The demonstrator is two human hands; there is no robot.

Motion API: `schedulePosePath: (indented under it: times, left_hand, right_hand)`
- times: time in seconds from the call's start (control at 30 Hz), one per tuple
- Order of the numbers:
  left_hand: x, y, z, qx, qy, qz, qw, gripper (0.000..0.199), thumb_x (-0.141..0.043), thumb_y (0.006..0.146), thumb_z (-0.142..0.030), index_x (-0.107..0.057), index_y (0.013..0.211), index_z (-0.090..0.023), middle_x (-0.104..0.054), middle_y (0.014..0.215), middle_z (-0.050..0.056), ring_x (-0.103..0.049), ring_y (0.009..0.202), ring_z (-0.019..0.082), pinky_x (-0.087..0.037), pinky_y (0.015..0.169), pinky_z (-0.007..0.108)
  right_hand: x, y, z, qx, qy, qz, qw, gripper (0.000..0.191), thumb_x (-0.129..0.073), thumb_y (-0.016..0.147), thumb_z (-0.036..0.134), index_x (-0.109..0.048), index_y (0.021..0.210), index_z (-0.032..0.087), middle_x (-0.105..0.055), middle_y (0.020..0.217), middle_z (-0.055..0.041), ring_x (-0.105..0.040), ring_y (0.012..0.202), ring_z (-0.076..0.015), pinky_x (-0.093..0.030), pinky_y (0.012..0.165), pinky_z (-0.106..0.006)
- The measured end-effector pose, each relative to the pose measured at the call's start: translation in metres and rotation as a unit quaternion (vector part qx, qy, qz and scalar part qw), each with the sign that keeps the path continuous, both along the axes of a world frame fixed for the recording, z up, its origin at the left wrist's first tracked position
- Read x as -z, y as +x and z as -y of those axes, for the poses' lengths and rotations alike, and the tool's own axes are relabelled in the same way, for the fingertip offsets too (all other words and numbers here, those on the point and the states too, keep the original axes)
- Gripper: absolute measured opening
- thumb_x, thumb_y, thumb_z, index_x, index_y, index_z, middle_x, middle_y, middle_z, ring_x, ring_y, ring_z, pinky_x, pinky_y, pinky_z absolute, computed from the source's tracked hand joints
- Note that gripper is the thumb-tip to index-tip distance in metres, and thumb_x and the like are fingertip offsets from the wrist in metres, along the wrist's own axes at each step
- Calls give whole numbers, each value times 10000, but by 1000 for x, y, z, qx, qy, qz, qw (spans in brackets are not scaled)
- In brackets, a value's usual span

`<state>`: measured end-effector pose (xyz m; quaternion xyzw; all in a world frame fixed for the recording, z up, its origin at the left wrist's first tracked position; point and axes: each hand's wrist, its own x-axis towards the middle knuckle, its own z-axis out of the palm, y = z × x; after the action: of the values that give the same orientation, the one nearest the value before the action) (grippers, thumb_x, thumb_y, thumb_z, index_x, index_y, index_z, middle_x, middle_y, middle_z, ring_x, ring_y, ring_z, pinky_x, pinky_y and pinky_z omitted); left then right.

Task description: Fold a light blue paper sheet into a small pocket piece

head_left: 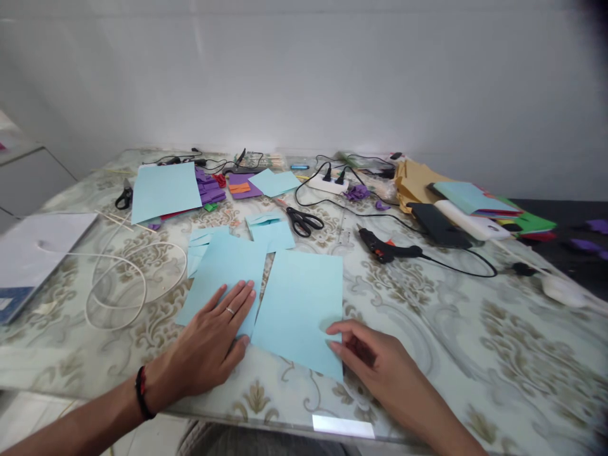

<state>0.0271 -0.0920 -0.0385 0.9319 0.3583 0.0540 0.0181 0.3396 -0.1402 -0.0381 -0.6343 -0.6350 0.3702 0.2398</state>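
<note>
My left hand [216, 342] lies flat, fingers stretched out, on a light blue sheet of paper [232, 259]. Beside it, a second light blue sheet [304, 304] lies slightly turned on the table. At that sheet's right edge is my right hand [368, 354], its thumb and index finger a little apart over the paper; whether they touch it I cannot tell. Behind the sheets are smaller light blue pieces, one folded with cut strips [204, 244] and another [270, 231] partly covered. Black-handled scissors [304, 221] lie just beyond them.
To the right rests a black glue gun [387, 247], its cord trailing. A white power strip [329, 183] stands at the back. Paper stacks [166, 190] and coloured sheets [475, 197] flank it. A white cable [142, 272] coils at left near a notepad [42, 247].
</note>
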Motion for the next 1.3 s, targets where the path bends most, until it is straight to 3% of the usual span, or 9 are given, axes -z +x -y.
schedulePosePath:
  times: [0.9,1.13,1.2,1.3]
  left_hand:
    - [0,1,0,-7,-1,-20,1000,708,-459,997,-213,-190,1640,-90,-221,1719,151,-165,1606,281,-231,1302,515]
    - [-1,-5,-2,12,10,31,999,682,-471,1022,-225,-195,1641,-148,-259,1715,141,-231,1592,272,-287,1274,485]
    - [-5,-11,-10,-15,34,63,997,656,-471,1045,-285,-209,1639,-186,-249,1716,151,-277,1575,293,-345,1229,488]
    - [-13,-23,-35,-130,70,79,986,668,-524,1029,-383,-258,1626,-246,-284,1697,176,-378,1510,362,-366,1167,568]
  right_hand:
    - [14,14,10,31,10,-8,999,266,-590,957,475,-716,1015,249,-591,691,13,-551,636,-166,-439,608,-250]
    - [18,17,9,19,10,-5,1000,285,-575,976,485,-713,1044,245,-583,701,16,-556,647,-162,-450,621,-243]
    - [16,18,9,5,11,1,1000,282,-571,981,483,-713,1045,248,-598,715,15,-571,658,-161,-457,632,-241]
    - [13,18,9,-12,26,8,1000,270,-575,982,473,-719,1040,251,-626,733,12,-594,674,-160,-469,652,-239]
